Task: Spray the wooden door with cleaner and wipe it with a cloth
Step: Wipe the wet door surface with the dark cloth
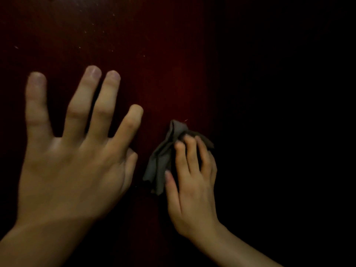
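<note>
Nearest the camera, the left hand (73,155) is seen large in the lower left, held open with its fingers (82,105) spread and nothing gripped; whether the palm actually presses on the surface cannot be told in the dim light. Just to its right and a little farther off, the right hand (192,182) is closed on a crumpled grey cloth (163,160), which is pinned under the fingertips (189,140) and bunches out to the left of and above the knuckles. The cloth's long axis runs from lower left to upper right, and it appears to be laid against the wood.

Behind both hands, the wooden door (163,64) fills the view as a dark reddish panel, fading into black shadow on the right. Pale specks (92,24) are scattered across its upper left part; these may be droplets of cleaner or dust, and which cannot be told. No spray bottle is in view.

The wiping step is judged to be in hand. The speckled patch lies up and to the left of the cloth, above the open left hand, so the next stroke would probably be carried that way. The right hand, though farther from the specks than the left, is the one holding the cloth.
</note>
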`<state>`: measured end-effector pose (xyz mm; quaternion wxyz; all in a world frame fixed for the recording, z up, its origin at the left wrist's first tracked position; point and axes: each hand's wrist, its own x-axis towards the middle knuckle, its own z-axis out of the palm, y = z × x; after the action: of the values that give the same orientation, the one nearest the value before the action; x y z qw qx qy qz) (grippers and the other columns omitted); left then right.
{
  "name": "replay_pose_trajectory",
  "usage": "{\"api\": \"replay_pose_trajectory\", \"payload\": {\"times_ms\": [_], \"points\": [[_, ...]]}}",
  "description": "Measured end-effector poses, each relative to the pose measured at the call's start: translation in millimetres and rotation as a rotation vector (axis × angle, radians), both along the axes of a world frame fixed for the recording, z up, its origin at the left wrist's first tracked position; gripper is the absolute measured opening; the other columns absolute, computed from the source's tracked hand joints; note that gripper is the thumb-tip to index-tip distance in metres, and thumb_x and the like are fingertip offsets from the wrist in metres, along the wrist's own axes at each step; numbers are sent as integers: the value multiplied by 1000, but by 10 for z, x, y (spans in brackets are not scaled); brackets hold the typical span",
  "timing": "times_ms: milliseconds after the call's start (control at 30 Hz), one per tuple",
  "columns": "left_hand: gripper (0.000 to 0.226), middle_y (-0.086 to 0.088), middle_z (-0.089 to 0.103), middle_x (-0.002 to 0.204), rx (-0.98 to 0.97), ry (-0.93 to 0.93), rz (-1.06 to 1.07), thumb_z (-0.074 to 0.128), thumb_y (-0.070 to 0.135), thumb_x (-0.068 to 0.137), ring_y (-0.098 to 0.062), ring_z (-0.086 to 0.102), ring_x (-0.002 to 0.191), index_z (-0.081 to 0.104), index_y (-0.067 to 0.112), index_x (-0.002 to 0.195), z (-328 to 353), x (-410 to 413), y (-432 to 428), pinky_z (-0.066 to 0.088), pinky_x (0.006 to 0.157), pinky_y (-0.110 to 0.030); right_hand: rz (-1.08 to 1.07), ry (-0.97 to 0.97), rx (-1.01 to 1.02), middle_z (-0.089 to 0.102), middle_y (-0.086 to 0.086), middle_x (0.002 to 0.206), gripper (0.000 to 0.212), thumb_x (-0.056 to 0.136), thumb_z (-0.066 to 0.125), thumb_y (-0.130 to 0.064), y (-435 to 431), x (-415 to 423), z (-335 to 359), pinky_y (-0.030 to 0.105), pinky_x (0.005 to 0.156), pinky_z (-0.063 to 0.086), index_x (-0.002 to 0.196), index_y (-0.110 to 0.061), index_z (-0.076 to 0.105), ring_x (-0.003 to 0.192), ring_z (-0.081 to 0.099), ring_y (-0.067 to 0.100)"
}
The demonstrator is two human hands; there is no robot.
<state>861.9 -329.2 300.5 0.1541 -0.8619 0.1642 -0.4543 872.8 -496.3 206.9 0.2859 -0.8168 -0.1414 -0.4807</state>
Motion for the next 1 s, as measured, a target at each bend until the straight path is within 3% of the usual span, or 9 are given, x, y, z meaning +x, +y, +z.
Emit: {"api": "replay_pose_trajectory", "payload": {"times_ms": [67, 133, 300, 467, 600, 667, 800, 1000], "points": [[59, -11, -5, 174, -17, -148, -63, 25, 38, 97, -32, -10, 161, 22, 25, 154, 279, -356, 139, 23, 116, -77, -11, 10, 111, 12, -7, 169, 60, 106, 11, -52, -9, 94, 272, 52, 125, 17, 160, -25, 14, 158, 1, 15], [58, -14, -3, 173, 3, -67, -44, 25, 38, 97, -33, -9, 161, 21, 25, 153, 314, -312, 37, 22, 116, -77, -6, 29, 186, 13, -4, 170, 61, 106, 12, -51, 17, 97, 390, 52, 125, 17, 161, -25, 14, 158, 2, 16], [60, -19, 2, 172, 56, -119, 19, 37, 34, 95, -36, -6, 161, 32, 16, 151, 264, -375, 43, 26, 111, -79, -8, 73, 79, 16, -7, 168, 59, 107, 11, -50, 47, -81, 68, 57, 123, 23, 160, -24, 14, 157, -2, 12], [57, -21, 11, 171, 89, -170, 68, 39, 31, 95, -39, 5, 160, 36, 14, 149, 233, -409, -47, 22, 111, -82, 4, 45, 222, 13, -3, 171, 60, 107, 16, -47, 49, 81, 453, 56, 125, 18, 162, -23, 16, 159, 0, 16], [62, -23, 25, 168, 118, -197, 105, 58, 30, 86, -40, 19, 158, 51, 14, 145, 294, -543, -53, 6, 124, -71, 46, -51, -107, 3, -6, 172, 61, 108, 17, -48, 168, -124, -137, 59, 119, 26, 164, -25, 7, 159, 9, 25], [60, -21, 31, 166, 111, -131, 75, 53, 31, 86, -37, 24, 157, 55, 15, 144, 332, -638, -52, 9, 127, -64, 31, -68, -169, -6, -11, 171, 61, 108, 14, -51, 130, -107, -272, 56, 118, 22, 163, -29, 2, 159, 7, 23], [56, -17, 41, 161, 45, -45, -29, 47, 32, 87, -33, 33, 153, 58, 15, 140, 312, -903, 154, 19, 127, -55, 14, -30, -103, -11, -9, 172, 60, 109, 8, -50, 238, -87, -4, 52, 122, 9, 163, -29, -8, 159, 1, 23], [55, -19, 50, 153, 34, -183, 67, 49, 32, 86, -34, 44, 143, 68, 11, 133, 613, -1315, 806, 30, 120, -59, 152, -75, -91, -12, -6, 172, 60, 108, 9, -52, 566, -230, 737, 47, 123, -6, 163, -34, -8, 159, -13, 22]]}}
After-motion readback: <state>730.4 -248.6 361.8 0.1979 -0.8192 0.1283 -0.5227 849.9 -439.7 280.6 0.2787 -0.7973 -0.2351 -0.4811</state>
